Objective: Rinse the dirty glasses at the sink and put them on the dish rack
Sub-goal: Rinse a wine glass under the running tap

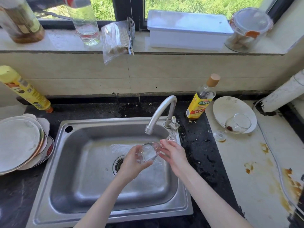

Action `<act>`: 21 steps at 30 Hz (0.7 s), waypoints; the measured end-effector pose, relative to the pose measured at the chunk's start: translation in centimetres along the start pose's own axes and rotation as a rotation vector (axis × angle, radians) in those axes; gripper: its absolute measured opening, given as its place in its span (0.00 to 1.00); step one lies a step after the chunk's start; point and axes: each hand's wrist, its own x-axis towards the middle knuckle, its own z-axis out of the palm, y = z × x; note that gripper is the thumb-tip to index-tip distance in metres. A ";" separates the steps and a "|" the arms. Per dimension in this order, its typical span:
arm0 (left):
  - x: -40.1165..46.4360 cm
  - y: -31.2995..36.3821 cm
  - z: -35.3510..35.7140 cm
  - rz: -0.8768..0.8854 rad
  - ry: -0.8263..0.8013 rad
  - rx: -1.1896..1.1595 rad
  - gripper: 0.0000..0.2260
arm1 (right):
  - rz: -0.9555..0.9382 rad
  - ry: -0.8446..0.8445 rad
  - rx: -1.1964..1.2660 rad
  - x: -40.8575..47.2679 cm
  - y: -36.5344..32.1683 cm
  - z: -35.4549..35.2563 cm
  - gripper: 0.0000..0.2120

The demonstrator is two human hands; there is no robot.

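A clear glass [148, 153] is tilted over the steel sink [79, 162], just under the spout of the faucet [162, 112]. Water splashes around it. My left hand [133, 162] cups the glass from the left, fingers curled round its rim and side. My right hand [172, 153] holds its other end from the right, near the base. A second glass [236, 125], a stemmed one with a red stain in its bowl, lies on its side against a white plate [227, 109] on the right counter.
A stack of plates [21, 142] sits left of the sink. A yellow-labelled bottle [201, 99] stands behind the faucet, another yellow bottle [24, 89] at the far left. The window sill holds jars, a bag of skewers and a white box [187, 30]. Brown stains mark the right counter.
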 end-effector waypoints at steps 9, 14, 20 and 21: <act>-1.6 1.4 -0.5 0.129 -0.024 0.259 0.29 | -0.302 0.002 -0.300 -2.8 -0.6 0.2 0.03; -2.8 2.0 -0.2 0.209 -0.015 0.390 0.31 | -0.479 -0.062 -0.442 -4.5 -0.9 0.0 0.03; -4.4 2.2 -0.3 0.250 -0.099 0.539 0.29 | -0.545 -0.005 -0.595 -5.3 -0.6 -1.4 0.07; -4.7 2.0 -0.4 0.254 -0.110 0.578 0.29 | -0.544 0.015 -0.621 -5.4 -0.5 -1.8 0.07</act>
